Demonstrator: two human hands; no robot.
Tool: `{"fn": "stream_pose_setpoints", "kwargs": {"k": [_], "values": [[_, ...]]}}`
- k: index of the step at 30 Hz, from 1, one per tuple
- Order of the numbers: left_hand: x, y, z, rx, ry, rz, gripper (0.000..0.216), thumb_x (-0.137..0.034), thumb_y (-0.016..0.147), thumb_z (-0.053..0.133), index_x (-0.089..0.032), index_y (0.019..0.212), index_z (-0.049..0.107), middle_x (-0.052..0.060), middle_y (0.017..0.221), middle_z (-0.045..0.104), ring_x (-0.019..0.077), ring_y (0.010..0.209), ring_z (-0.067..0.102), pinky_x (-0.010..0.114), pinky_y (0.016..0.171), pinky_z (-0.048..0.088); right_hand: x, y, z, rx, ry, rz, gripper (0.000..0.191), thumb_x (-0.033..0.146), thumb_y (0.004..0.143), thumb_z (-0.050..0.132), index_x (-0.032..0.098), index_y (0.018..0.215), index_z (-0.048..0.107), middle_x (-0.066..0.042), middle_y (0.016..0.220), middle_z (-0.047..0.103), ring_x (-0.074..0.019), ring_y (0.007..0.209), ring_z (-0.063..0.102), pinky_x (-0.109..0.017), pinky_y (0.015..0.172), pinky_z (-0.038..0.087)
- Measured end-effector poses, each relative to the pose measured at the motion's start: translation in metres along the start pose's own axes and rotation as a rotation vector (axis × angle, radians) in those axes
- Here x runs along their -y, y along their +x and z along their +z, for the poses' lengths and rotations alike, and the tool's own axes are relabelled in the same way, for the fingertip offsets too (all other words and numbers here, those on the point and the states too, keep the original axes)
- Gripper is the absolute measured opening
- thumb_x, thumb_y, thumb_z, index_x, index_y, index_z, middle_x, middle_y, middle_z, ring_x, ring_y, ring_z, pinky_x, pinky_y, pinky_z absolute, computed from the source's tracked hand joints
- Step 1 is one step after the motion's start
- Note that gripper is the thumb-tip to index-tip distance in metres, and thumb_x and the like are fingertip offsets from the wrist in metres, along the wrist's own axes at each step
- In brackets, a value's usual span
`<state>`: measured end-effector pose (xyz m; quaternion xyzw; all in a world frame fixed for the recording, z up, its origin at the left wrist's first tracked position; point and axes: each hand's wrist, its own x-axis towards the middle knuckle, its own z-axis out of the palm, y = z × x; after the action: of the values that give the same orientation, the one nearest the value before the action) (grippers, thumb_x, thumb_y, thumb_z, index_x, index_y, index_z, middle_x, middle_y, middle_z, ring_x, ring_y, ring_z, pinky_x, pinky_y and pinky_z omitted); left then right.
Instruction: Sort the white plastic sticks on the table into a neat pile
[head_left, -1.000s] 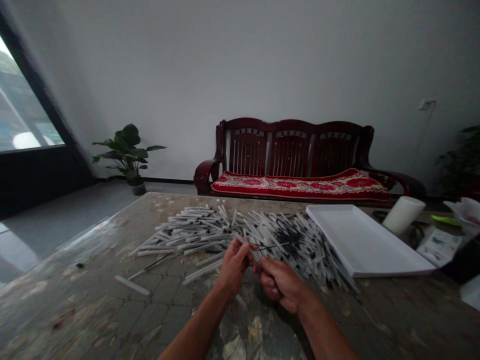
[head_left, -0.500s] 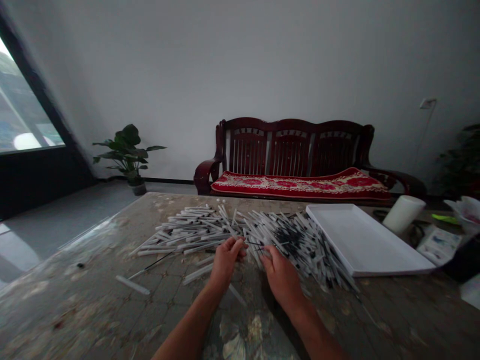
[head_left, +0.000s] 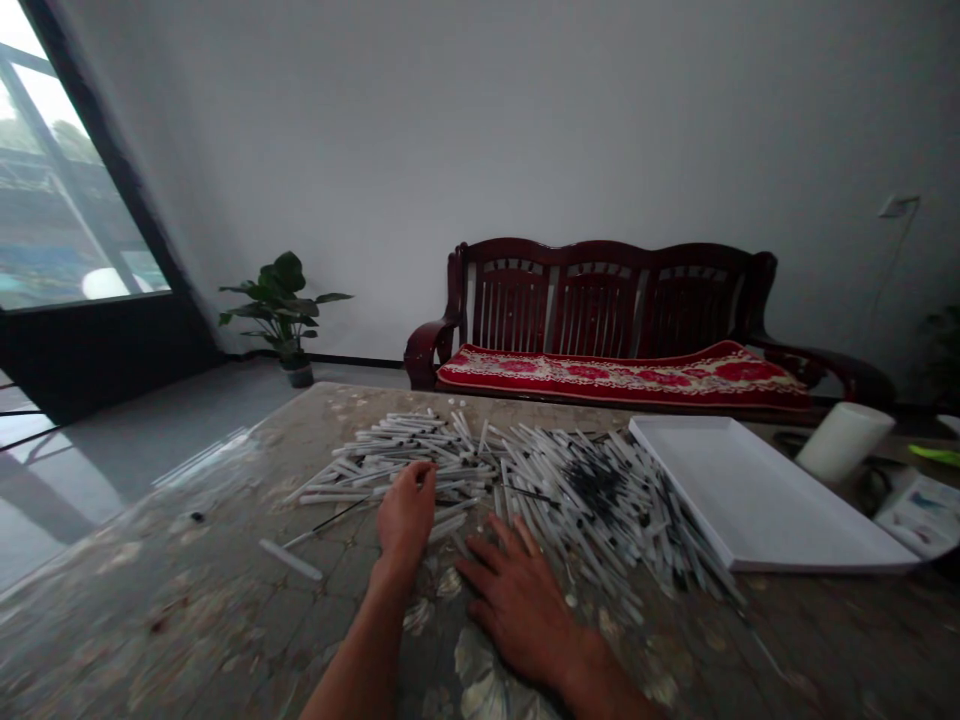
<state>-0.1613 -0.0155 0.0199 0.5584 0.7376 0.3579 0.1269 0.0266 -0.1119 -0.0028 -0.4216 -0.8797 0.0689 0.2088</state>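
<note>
My left hand (head_left: 407,508) is over the near edge of the left pile of pale, slim tubes (head_left: 401,432), some with dark ends. Its fingers are curled together, and whatever they may hold is hidden. My right hand (head_left: 517,598) lies open and palm down on the table, fingers spread, just short of the right pile of tubes (head_left: 540,455). Thin black pieces (head_left: 596,478) are bunched in the middle of that right pile. A single pale tube (head_left: 291,560) lies apart on the left, touching or close to a thin dark rod (head_left: 336,515).
A shallow white tray (head_left: 765,490) stands right of the piles. Beyond it are a white roll (head_left: 845,442) and a printed packet (head_left: 919,512). The patterned table cover (head_left: 225,610) spreads out in front. A dark wooden bench (head_left: 600,310) and a potted plant (head_left: 281,305) stand behind.
The hands have parted: the left went left to its pile, the right came nearer me and spread its fingers. The thin dark rod between them no longer shows there. The view turned slightly left.
</note>
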Motion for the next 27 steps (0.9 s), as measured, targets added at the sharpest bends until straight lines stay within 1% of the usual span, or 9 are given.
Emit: {"fn": "stream_pose_setpoints", "kwargs": {"k": [2,7,10,14,18,22,24,27], "values": [[0.003,-0.002,-0.003,0.064,0.119,0.007,0.025,-0.034,0.091,0.050,-0.026,0.103,0.071,0.006,0.104,0.073,0.0228,0.092,0.066,0.029,0.071,0.043,-0.010,0.003,0.002,-0.025,-0.041,0.074,0.039,0.035,0.094,0.058,0.032,0.133,0.057,0.000,0.141,0.057,-0.0285,0.146,0.027,-0.056,0.120,0.014],[0.007,-0.004,0.000,0.144,0.330,0.097,0.025,-0.024,0.088,0.051,-0.027,0.101,0.073,0.005,0.110,0.070,0.0248,0.102,0.062,0.030,0.075,0.042,-0.035,0.006,0.000,-0.111,-0.165,0.217,0.036,0.024,0.093,0.057,0.031,0.128,0.061,-0.001,0.139,0.058,-0.0286,0.142,0.034,-0.055,0.118,0.020],[0.008,-0.004,0.004,0.134,0.387,0.152,0.025,-0.024,0.088,0.052,-0.028,0.101,0.073,0.005,0.108,0.069,0.0249,0.104,0.060,0.031,0.079,0.042,-0.042,0.006,-0.002,-0.165,-0.217,0.275,0.032,0.020,0.092,0.056,0.029,0.122,0.065,-0.003,0.140,0.058,-0.0288,0.143,0.033,-0.054,0.118,0.020],[0.007,-0.005,0.007,0.060,0.429,0.187,0.023,-0.025,0.087,0.057,-0.027,0.106,0.070,0.006,0.108,0.067,0.0242,0.103,0.059,0.031,0.083,0.041,-0.042,0.005,-0.005,-0.211,-0.224,0.276,0.028,0.018,0.089,0.058,0.029,0.112,0.070,-0.002,0.139,0.058,-0.0288,0.142,0.032,-0.053,0.118,0.021],[0.006,-0.004,0.009,0.081,0.482,0.181,0.021,-0.028,0.085,0.062,-0.026,0.105,0.068,0.007,0.107,0.066,0.0252,0.102,0.058,0.031,0.082,0.041,-0.040,0.002,-0.007,-0.274,-0.199,0.264,0.024,0.016,0.086,0.061,0.029,0.102,0.072,-0.001,0.134,0.061,-0.0274,0.138,0.036,-0.051,0.119,0.021],[0.007,-0.004,0.009,0.100,0.487,0.198,0.015,-0.028,0.085,0.062,-0.024,0.098,0.068,0.006,0.105,0.066,0.0254,0.100,0.057,0.031,0.081,0.040,-0.041,0.001,-0.005,-0.342,-0.172,0.245,0.028,0.011,0.082,0.062,0.028,0.103,0.071,-0.001,0.126,0.065,-0.0265,0.134,0.041,-0.050,0.117,0.025],[0.005,-0.005,0.009,0.097,0.459,0.230,0.013,-0.028,0.086,0.061,-0.023,0.096,0.068,0.006,0.104,0.067,0.0254,0.100,0.057,0.032,0.083,0.040,-0.043,0.002,-0.002,-0.394,-0.149,0.234,0.030,0.010,0.082,0.060,0.027,0.104,0.071,-0.003,0.121,0.068,-0.0257,0.130,0.045,-0.049,0.114,0.029],[-0.003,-0.011,0.009,0.060,0.360,0.374,0.010,-0.027,0.089,0.060,-0.023,0.095,0.066,0.005,0.100,0.069,0.0251,0.103,0.056,0.034,0.089,0.039,-0.047,0.003,-0.001,-0.503,-0.078,0.262,0.032,0.013,0.088,0.053,0.024,0.113,0.068,-0.006,0.117,0.069,-0.0232,0.119,0.054,-0.044,0.107,0.040]]}}
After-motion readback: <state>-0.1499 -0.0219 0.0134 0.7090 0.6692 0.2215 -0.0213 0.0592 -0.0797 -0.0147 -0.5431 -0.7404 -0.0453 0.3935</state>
